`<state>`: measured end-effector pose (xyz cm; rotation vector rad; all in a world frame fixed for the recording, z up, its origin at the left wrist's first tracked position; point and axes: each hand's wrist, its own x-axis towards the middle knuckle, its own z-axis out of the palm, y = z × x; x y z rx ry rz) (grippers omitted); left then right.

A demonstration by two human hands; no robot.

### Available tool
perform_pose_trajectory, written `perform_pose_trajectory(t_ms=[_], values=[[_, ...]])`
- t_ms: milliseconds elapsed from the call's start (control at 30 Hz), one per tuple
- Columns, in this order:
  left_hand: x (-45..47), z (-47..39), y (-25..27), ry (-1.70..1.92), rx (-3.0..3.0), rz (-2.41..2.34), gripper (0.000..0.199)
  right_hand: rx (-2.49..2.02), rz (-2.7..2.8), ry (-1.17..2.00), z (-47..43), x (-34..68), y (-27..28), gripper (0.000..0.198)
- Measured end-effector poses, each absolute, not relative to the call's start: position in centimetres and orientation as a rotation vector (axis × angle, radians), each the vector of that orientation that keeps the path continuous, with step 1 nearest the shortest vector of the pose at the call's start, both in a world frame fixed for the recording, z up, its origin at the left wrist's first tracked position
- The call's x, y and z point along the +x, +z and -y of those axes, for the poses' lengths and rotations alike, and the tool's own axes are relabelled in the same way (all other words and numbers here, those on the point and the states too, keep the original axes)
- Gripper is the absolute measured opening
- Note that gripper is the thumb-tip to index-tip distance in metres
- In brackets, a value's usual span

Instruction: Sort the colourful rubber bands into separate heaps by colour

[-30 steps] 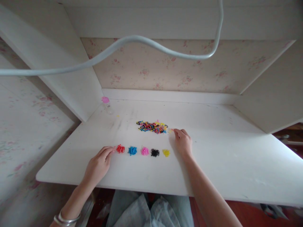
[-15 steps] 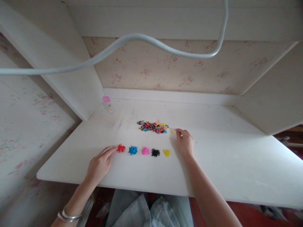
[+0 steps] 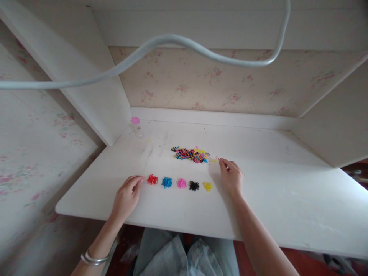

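Observation:
My right hand (image 3: 231,178) pinches a small red rubber band (image 3: 217,158), just right of a mixed heap of coloured rubber bands (image 3: 189,154). A few yellow bands (image 3: 213,161) lie between the heap and those fingers. My left hand (image 3: 128,195) rests on the table, fingers drawn together and no band visible in them. Close to its fingertips, but apart, is a pile of red rubber bands (image 3: 152,179). A row continues rightward with blue bands (image 3: 166,182), pink bands (image 3: 181,183), black bands (image 3: 194,186) and yellow bands (image 3: 207,186).
A clear bottle with a pink cap (image 3: 135,120) stands at the back left of the white table (image 3: 273,207). One yellow band (image 3: 148,140) lies near it. A white cable (image 3: 172,39) crosses the upper view. Side panels (image 3: 94,76) bound the table.
My left fingertips have drawn back from the red pile, leaving a small gap. My right hand still holds the red band beside the heap. The whole view has shifted slightly.

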<state>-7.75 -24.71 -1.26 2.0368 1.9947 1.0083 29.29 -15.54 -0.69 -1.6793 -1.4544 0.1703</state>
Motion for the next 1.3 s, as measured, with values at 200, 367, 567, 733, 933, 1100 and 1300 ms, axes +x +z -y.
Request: perform_pose_trajectory(t_ms=[200,367,567,733,933,1100,1300], values=[[-8.0,24.7,-1.0,1.036,1.911,-2.019,0.032,-1.448,1.775,0.204,21.6,22.3,2.2,0.035],[-8.0,24.6,-0.5,1.010,1.869,-2.050,0.033,-1.354,2.180,0.166,24.1,15.2,2.4,0.034],[-8.1,24.7,-0.3,0.980,1.780,-2.036,0.033,-1.380,2.386,0.136,23.3,10.6,2.3,0.029],[-8.6,24.4,-0.9,0.988,1.732,-2.003,0.033,-1.424,2.448,0.149,22.7,8.8,2.5,0.023],[-8.9,24.2,-1.3,1.025,1.750,-1.951,0.031,-1.464,2.478,0.156,22.6,8.1,2.2,0.020],[-8.8,24.2,-0.9,0.999,1.760,-1.960,0.033,-1.440,2.448,0.146,22.9,8.5,2.1,0.023],[-8.8,24.5,-0.7,0.964,1.696,-2.022,0.037,-1.362,2.264,0.231,23.9,11.6,2.8,0.024]])
